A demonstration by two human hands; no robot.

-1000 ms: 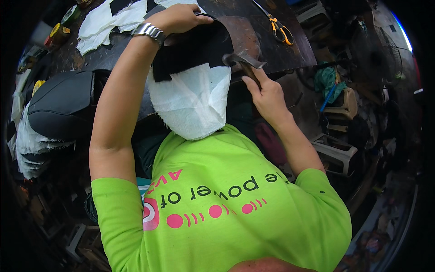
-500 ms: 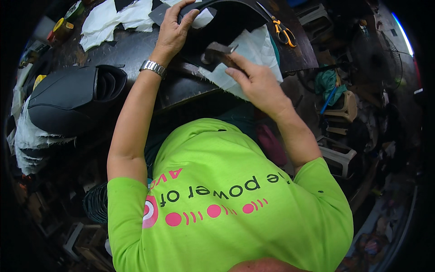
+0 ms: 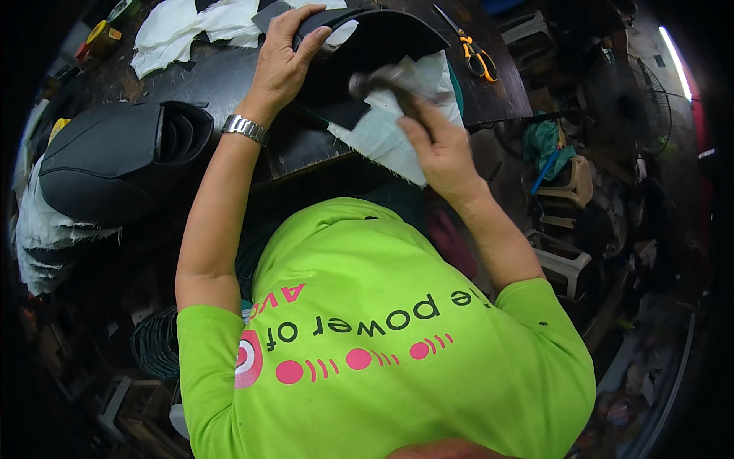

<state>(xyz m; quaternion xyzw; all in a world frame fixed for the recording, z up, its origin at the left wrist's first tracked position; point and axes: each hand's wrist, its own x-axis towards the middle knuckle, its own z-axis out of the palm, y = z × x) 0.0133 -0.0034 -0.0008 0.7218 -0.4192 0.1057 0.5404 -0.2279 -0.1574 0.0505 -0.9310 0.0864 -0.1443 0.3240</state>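
Note:
My left hand (image 3: pixel 284 65), with a metal-band watch at the wrist, grips the near-left edge of a black curved panel (image 3: pixel 397 29) on the dark worktable. Its thumb lies on the inner side, and the other fingers reach over the edge. In my right hand (image 3: pixel 443 145) is a hammer (image 3: pixel 386 78), its head blurred by motion over the hollow of the panel. White frayed-edge cloth (image 3: pixel 382 130) lies inside the panel and hangs over the table's near edge, below the hammer. The spot under the hammer head is partly hidden.
Orange-handled scissors (image 3: pixel 479 63) lie on the worktable (image 3: pixel 206 88) at right. A black moulded shell (image 3: pixel 107 153) sits at left above stacked white cloth (image 3: pixel 46 245). More white cloth (image 3: pixel 172 34) lies at far left. Plastic stools (image 3: pixel 562 264) and a fan (image 3: pixel 646 99) stand at right.
The hammer in my right hand has swung and its head is now blurred, slightly right of before. My left hand has shifted slightly down and left, still on the panel's edge.

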